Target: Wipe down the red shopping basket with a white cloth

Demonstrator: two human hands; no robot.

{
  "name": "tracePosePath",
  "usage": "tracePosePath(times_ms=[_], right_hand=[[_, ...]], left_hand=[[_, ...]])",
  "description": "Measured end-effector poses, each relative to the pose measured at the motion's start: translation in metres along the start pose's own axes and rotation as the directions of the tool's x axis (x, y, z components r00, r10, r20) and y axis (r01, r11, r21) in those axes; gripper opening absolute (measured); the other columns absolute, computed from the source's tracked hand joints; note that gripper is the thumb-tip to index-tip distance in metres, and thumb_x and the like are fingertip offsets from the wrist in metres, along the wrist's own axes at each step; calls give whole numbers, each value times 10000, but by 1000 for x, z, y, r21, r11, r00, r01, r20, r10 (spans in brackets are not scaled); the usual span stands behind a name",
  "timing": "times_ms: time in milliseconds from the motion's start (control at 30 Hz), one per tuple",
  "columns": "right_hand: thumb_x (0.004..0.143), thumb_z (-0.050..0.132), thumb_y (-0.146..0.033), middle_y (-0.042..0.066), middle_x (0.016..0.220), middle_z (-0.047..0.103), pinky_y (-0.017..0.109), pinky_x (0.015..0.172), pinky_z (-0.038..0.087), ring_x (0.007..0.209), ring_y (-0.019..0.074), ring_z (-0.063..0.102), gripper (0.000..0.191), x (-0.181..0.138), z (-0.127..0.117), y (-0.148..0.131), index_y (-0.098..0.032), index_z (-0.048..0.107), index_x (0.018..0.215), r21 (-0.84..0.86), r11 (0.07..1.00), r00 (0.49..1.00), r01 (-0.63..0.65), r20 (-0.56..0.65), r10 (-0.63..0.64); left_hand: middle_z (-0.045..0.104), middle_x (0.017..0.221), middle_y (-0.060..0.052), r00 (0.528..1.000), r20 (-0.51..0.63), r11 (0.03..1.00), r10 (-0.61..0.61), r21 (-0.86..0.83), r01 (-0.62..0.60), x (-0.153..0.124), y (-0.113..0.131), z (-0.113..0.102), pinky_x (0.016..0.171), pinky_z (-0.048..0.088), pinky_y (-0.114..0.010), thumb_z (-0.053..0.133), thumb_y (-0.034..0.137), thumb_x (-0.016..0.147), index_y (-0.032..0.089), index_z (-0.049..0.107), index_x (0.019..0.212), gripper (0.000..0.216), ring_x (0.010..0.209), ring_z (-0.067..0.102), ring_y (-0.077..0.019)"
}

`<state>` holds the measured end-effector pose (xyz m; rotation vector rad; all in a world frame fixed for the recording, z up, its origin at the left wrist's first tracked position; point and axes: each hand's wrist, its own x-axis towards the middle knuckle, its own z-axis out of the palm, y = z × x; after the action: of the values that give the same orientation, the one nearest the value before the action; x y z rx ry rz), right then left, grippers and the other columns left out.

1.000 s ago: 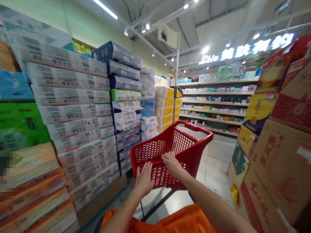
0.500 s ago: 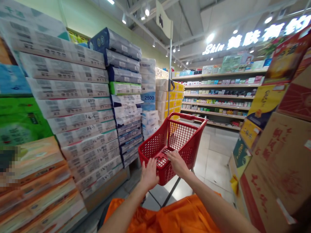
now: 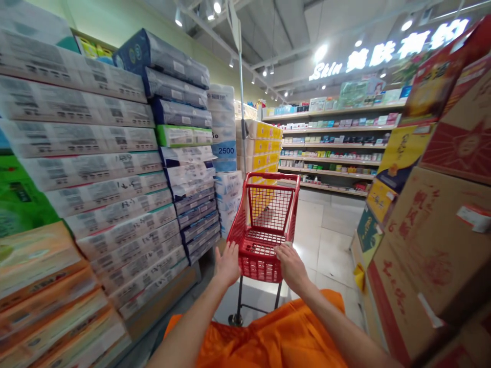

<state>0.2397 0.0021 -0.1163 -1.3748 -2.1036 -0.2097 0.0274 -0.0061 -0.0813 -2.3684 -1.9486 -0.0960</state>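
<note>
A red plastic shopping cart (image 3: 263, 270) stands in front of me on dark metal legs, its lattice basket facing straight down the aisle. My left hand (image 3: 229, 263) is on the near left corner of the basket, its fingers over the rim and its thumb to the side. On the near right corner lies my right hand (image 3: 292, 263), with the fingers curled over the edge. I see no goods in the basket. One wheel (image 3: 235, 320) shows at the lower left, close to orange cloth (image 3: 264, 347) below my arms.
Wrapped paper packs (image 3: 126, 168) are stacked high along the left. Cardboard cartons (image 3: 425, 230) line the right side. A thin sign pole (image 3: 242, 102) rises behind the cart, beside yellow packs (image 3: 264, 148). Stocked shelves (image 3: 333, 130) cross the aisle's far end.
The cart has swung from an angled position to point straight ahead, its far end moving left. Both hands have stayed at its near rim, moving slightly farther apart. My view has turned slightly right.
</note>
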Motion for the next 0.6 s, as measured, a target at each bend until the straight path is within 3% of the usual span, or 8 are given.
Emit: tracePosePath(times_ms=[133, 300, 400, 500, 600], right_hand=[[773, 352, -46, 111, 1138, 582, 390, 979, 310, 1130, 227, 454, 412, 10, 4, -15, -127, 586, 1103, -7, 992, 992, -130, 0, 130], [784, 363, -43, 95, 1253, 500, 378, 985, 304, 1199, 204, 392, 441, 25, 32, -52, -148, 523, 1180, 52, 998, 998, 19, 65, -22], [772, 374, -32, 106, 1252, 499, 387, 995, 288, 1191, 204, 400, 462, 22, 26, -35, -136, 499, 1204, 6, 1000, 995, 28, 91, -29], [767, 367, -26, 121, 1179, 554, 414, 997, 273, 1132, 228, 453, 442, 15, 11, -8, -116, 532, 1167, -53, 996, 997, -71, 28, 72], [771, 362, -26, 117, 1145, 573, 406, 970, 313, 1091, 225, 482, 431, 18, 14, -12, -132, 550, 1145, -34, 991, 992, -126, -35, 125]], left_hand=[[206, 1440, -68, 999, 7, 999, 50, 13, -50, 2, -2, 6, 1053, 119, -519, 368, 174, 683, 136, 239, 1349, 679, 1333, 119, -209], [175, 1448, -74, 995, 33, 996, 90, 15, -90, 3, 10, 12, 1062, 136, -486, 347, 163, 698, 124, 222, 1354, 669, 1334, 113, -200], [138, 1453, -89, 998, 29, 999, 47, 22, -47, 5, 8, 10, 1068, 139, -463, 347, 137, 688, 95, 211, 1354, 680, 1334, 110, -198], [131, 1454, -99, 998, 44, 999, 47, -4, -47, 6, 6, 6, 1076, 134, -431, 363, 118, 669, 77, 202, 1353, 704, 1333, 109, -198], [124, 1455, -110, 997, 66, 997, 46, -58, -42, 8, 6, 5, 1081, 134, -400, 374, 109, 652, 56, 209, 1347, 716, 1333, 98, -203]])
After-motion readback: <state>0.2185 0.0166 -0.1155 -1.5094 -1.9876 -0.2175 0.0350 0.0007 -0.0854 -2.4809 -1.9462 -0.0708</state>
